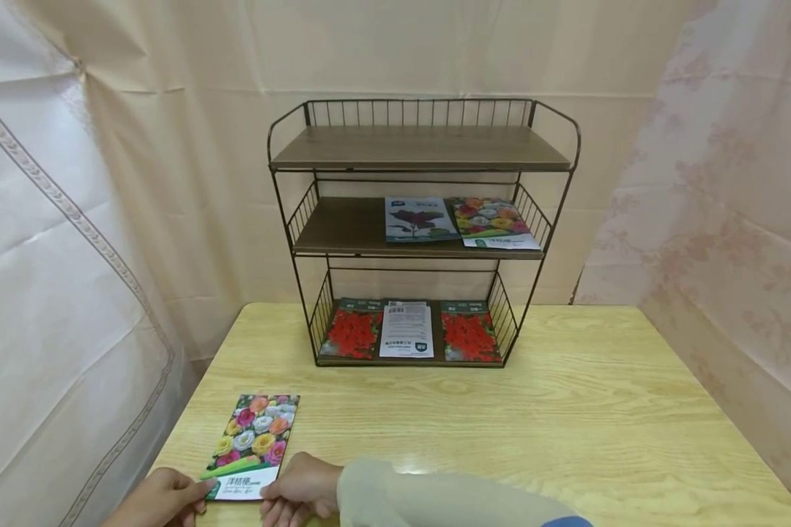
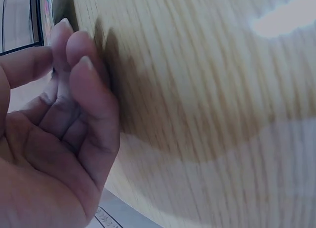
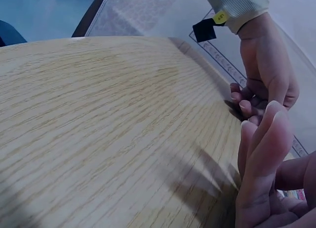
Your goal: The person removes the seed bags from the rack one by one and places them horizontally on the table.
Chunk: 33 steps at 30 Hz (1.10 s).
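Note:
A flower seed packet with multicoloured blooms and a white lower band lies on the wooden table at the left. My left hand pinches its lower left corner between thumb and fingers. At the lower right corner, my right hand pinches the packet too. In the left wrist view the left hand has its fingers bent close to the tabletop, and the packet is mostly hidden. The right wrist view has the right hand in front, with the left hand beyond it.
A three-tier rack stands at the back of the table. Its middle shelf holds a dark-leaf packet and a multicoloured flower packet. Two red-flower packets flank a white text-covered packet on the bottom shelf. Curtains surround the table.

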Motion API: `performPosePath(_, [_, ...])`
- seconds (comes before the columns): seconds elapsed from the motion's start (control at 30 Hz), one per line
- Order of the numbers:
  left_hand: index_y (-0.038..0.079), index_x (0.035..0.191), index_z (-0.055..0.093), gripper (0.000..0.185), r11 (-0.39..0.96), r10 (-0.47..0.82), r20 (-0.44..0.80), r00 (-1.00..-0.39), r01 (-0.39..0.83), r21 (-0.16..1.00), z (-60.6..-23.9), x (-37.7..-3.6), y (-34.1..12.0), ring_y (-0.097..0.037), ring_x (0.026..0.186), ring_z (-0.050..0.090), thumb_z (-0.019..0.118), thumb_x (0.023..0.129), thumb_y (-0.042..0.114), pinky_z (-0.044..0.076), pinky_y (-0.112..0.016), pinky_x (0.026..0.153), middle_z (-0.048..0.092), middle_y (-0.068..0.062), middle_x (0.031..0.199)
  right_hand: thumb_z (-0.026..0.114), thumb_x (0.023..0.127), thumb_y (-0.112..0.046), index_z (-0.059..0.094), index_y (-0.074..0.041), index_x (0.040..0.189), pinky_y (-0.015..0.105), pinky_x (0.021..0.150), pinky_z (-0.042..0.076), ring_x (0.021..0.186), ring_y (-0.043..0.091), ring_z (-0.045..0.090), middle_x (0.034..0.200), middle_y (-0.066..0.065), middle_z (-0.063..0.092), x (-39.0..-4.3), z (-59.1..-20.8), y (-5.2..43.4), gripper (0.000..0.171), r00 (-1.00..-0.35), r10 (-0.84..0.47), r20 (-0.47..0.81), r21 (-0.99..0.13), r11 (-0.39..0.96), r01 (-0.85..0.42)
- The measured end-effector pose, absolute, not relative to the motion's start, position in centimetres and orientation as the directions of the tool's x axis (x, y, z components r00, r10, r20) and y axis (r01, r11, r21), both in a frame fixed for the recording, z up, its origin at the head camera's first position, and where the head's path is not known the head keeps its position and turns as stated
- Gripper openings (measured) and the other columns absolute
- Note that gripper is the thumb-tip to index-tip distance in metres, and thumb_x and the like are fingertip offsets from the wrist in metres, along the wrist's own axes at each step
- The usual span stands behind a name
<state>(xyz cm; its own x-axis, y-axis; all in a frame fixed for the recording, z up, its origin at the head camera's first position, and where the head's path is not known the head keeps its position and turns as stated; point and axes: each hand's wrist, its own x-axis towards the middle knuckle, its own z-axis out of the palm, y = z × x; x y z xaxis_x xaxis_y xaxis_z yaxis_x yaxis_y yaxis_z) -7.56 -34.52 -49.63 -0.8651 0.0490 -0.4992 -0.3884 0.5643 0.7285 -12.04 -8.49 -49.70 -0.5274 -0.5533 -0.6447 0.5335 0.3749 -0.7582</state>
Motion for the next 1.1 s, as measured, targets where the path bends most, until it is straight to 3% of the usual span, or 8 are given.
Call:
performPosePath(0.2, [0.004, 0.071, 0.071, 0.041, 0.639, 0.008, -0.489, -0.872, -0.372, 0.673, -49.6, -7.7, -34.3, -0.007, 0.052, 0.053, 0.062, 0.104, 0.026, 0.045, -0.023, 0.054, 0.063, 0.001, 0.060, 0.066, 0.102, -0.019, 0.074, -0.001, 0.076, 0.011, 0.040, 0.041, 0.040, 0.002, 0.051, 0.065, 0.003, 0.070, -11.9, -49.6, -8.4, 0.032, -0.535, -0.532, -0.656, -0.753, 0.403, 0.521])
performPosePath(0.47, [0.006, 0.064, 0.069, 0.046, 0.761, -0.153, -0.469, -0.870, -0.406, 0.506, -50.0, -8.0, -34.4, -0.010, 0.051, 0.048, 0.071, 0.097, 0.037, 0.041, -0.026, 0.055, 0.056, 0.001, 0.055, 0.065, 0.103, -0.024, 0.068, -0.009, 0.066, 0.012, 0.040, 0.037, 0.041, 0.001, 0.045, 0.055, -0.003, 0.058, -11.9, -49.3, -8.0, 0.039, -0.513, -0.571, -0.641, -0.767, 0.452, 0.456])
performPosePath(0.77, [0.005, 0.067, 0.067, 0.050, 0.803, -0.146, -0.439, -0.886, -0.366, 0.471, -49.1, -8.3, -34.8, -0.014, 0.055, 0.052, 0.071, 0.096, 0.045, 0.044, -0.029, 0.056, 0.057, 0.000, 0.058, 0.062, 0.103, -0.023, 0.068, -0.008, 0.069, 0.017, 0.038, 0.037, 0.040, 0.004, 0.045, 0.055, 0.000, 0.059, -12.8, -49.0, -6.6, 0.038, -0.471, -0.630, -0.618, -0.782, 0.426, 0.456])
performPosePath(0.9, [0.009, 0.065, 0.059, 0.055, 0.830, -0.146, -0.372, -0.917, -0.318, 0.458, -48.7, -8.9, -34.8, -0.013, 0.052, 0.046, 0.066, 0.097, 0.053, 0.037, -0.027, 0.053, 0.048, 0.002, 0.055, 0.062, 0.102, -0.023, 0.068, -0.008, 0.069, 0.018, 0.037, 0.036, 0.039, 0.005, 0.044, 0.055, 0.001, 0.059, -13.2, -48.7, -6.1, 0.037, -0.496, -0.629, -0.599, -0.798, 0.421, 0.430])
performPosePath(1.1, [0.011, 0.075, 0.058, 0.046, 0.861, -0.129, -0.238, -0.963, -0.227, 0.455, -47.0, -10.4, -32.8, -0.015, 0.052, 0.046, 0.063, 0.100, 0.049, 0.035, -0.028, 0.050, 0.050, 0.001, 0.058, 0.064, 0.100, -0.028, 0.071, -0.004, 0.072, 0.019, 0.037, 0.036, 0.039, 0.007, 0.043, 0.054, 0.000, 0.059, -13.9, -48.0, -5.3, 0.037, -0.588, -0.614, -0.527, -0.849, 0.421, 0.321])
